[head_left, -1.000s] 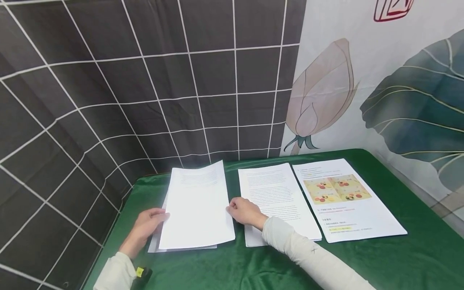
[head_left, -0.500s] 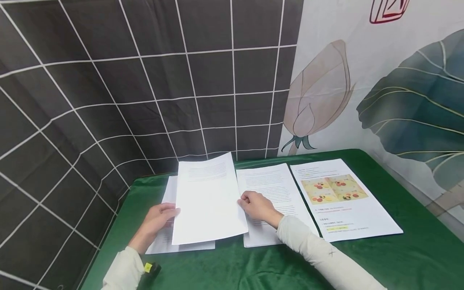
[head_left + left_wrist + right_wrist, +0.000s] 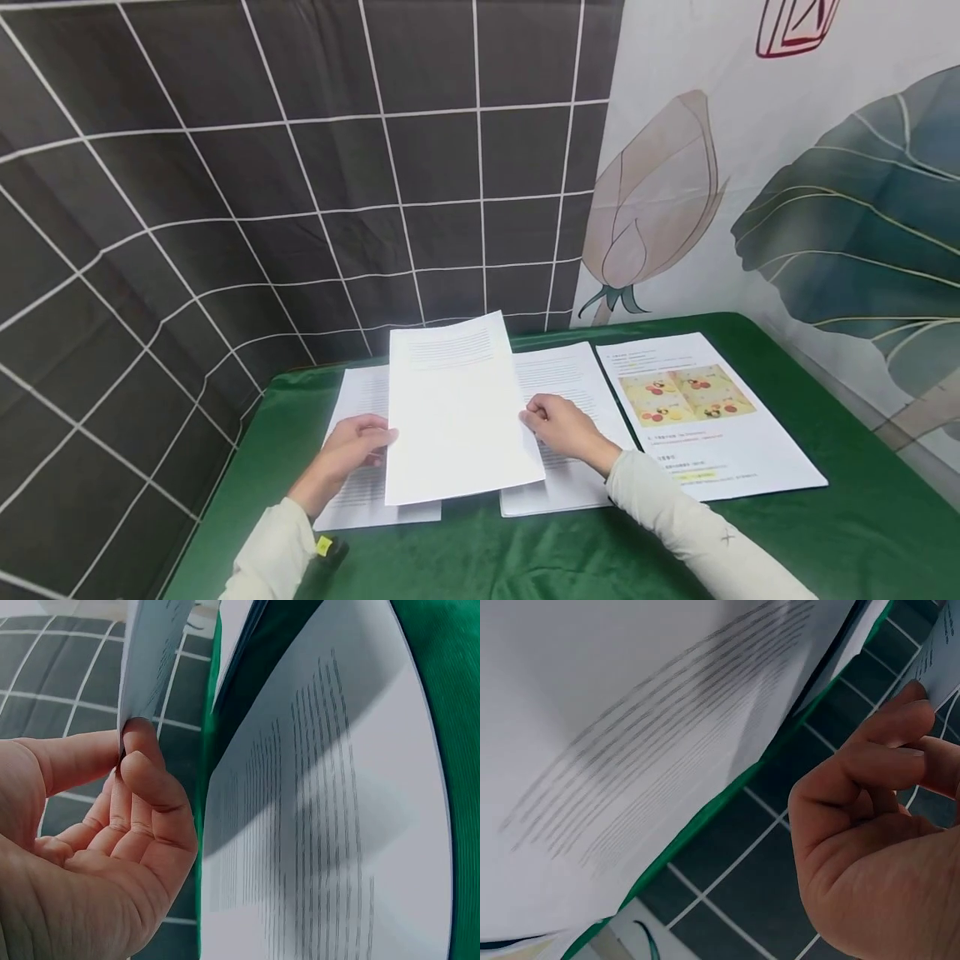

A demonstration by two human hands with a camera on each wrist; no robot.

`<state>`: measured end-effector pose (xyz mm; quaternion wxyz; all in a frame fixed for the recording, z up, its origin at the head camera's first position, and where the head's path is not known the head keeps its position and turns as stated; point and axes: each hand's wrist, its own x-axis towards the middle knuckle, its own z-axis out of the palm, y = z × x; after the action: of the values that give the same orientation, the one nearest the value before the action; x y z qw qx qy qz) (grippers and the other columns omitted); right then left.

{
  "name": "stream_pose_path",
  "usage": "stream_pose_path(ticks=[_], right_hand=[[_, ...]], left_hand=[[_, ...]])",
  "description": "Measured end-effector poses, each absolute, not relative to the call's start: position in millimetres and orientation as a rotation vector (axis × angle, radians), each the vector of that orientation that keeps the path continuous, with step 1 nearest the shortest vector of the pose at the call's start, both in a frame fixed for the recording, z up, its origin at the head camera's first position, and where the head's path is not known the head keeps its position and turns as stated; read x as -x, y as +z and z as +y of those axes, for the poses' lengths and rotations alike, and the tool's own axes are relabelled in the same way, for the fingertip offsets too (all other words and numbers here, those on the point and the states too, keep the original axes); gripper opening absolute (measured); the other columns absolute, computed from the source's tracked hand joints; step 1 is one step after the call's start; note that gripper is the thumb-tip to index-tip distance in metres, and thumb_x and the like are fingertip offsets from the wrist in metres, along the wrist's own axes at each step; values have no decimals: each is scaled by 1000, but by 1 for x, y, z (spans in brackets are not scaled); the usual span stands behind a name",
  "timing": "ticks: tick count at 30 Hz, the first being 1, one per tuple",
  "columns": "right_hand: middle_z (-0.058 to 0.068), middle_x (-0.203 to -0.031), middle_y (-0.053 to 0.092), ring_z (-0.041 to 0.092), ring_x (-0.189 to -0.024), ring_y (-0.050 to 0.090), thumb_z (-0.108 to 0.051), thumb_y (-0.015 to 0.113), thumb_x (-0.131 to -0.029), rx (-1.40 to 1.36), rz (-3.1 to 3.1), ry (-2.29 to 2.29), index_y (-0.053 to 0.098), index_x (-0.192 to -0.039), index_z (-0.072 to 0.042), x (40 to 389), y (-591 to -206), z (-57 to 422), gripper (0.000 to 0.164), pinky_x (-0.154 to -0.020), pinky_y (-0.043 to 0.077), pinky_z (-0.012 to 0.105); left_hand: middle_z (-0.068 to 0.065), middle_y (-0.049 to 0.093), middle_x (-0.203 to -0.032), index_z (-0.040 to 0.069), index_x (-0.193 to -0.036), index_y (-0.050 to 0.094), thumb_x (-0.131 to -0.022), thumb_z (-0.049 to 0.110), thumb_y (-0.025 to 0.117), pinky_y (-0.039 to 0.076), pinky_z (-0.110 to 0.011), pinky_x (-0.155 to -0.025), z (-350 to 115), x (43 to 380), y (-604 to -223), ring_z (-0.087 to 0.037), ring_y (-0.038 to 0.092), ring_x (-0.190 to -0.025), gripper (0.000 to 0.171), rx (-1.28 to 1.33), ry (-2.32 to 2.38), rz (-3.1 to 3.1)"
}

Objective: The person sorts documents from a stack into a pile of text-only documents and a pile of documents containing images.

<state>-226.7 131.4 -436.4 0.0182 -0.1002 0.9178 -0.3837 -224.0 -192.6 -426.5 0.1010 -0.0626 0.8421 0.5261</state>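
Observation:
A white sheet of paper (image 3: 459,425), with a few printed lines near its top, is held up between both hands over the table. On its left edge the left hand (image 3: 352,454) pinches it between thumb and fingers; the left wrist view shows that paper edge-on in the grip. My right hand (image 3: 566,429) pinches the right edge with curled fingers. Below and to the left lies a printed page (image 3: 348,500), partly covered by the lifted sheet. Under the right hand rests a stack of printed pages (image 3: 525,502). Whether the held paper is one sheet or more, I cannot tell.
At the right lies a page with a yellow picture (image 3: 686,396) and highlighted text. All the papers lie on a green cloth-covered table (image 3: 450,558). Behind it hang a dark gridded curtain (image 3: 315,167) and a white cloth with a lotus print (image 3: 652,192).
Both hands have raised the sheet off the left page and carried it rightward. More of the left page's print shows now, and the sheet overlaps the middle stack.

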Motion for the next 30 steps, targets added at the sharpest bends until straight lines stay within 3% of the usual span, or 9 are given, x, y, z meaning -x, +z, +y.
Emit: stream_pose_path(ticks=[11, 22, 30], right_hand=[[0, -65, 47, 14, -58, 45, -18, 56, -95, 248, 2870, -1166, 60, -86, -7, 218, -438, 177, 15, -54, 34, 28], [2, -66, 50, 15, -56, 49, -19, 54, -96, 183, 2826, -1190, 59, -90, -6, 212, -439, 207, 15, -50, 39, 28], [3, -69, 53, 16, -59, 50, -19, 54, -96, 126, 2826, -1153, 59, -93, -5, 206, -441, 220, 14, -52, 40, 29]], left_hand=[[-4, 66, -68, -1, -98, 61, -85, 15, 69, 49, -30, -58, -151, 228, -439, -17, 60, -65, 22, -22, 1551, 2420], [-5, 65, -66, 2, -96, 61, -85, 18, 70, 44, -29, -55, -127, 232, -437, -19, 60, -63, 21, -87, 1535, 2354], [1, 62, -61, 1, -94, 62, -85, 18, 69, 38, -26, -53, -112, 235, -440, -16, 57, -60, 20, -156, 1515, 2351]])
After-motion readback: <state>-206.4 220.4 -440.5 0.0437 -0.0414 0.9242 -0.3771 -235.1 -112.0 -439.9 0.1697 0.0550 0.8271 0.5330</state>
